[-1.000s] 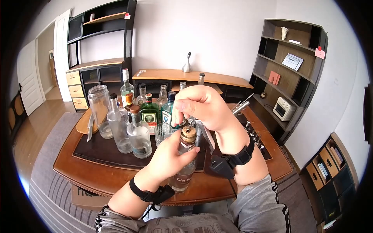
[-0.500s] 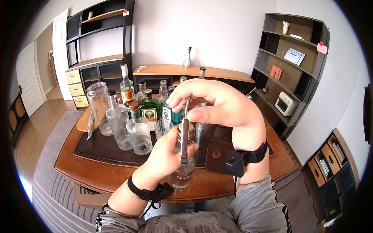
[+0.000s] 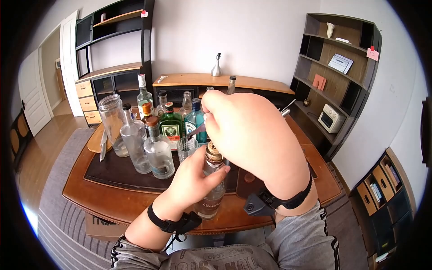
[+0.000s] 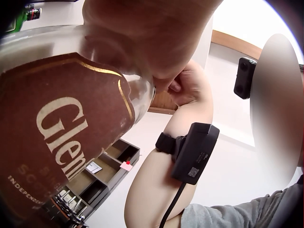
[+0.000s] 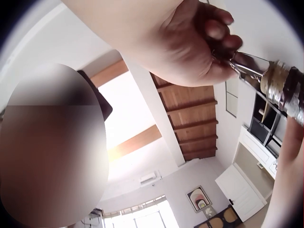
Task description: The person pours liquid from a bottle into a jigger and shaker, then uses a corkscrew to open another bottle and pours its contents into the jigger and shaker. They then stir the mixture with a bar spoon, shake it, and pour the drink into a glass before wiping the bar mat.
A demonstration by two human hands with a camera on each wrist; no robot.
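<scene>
My left hand grips the neck of a clear whisky bottle near the table's front edge. The bottle stands upright, and its brown label fills much of the left wrist view. A worn cork shows at the mouth, just above my left fingers. Over it, my right hand bends at the wrist and holds a shiny metal corkscrew. In the right wrist view the tool reaches from the curled fingers to the cork. One metal arm points left past the fingers in the head view; the screw is hidden.
A cut-glass tumbler stands just beyond my left hand. Several bottles crowd the left and back, among them a green bottle and a cork-topped clear bottle. A knife lies by the wooden board at far left.
My right hand has turned over the bottle top. The corkscrew's arm, pointing down toward me half a second ago, now points left and away. My left hand keeps its grip on the neck.
</scene>
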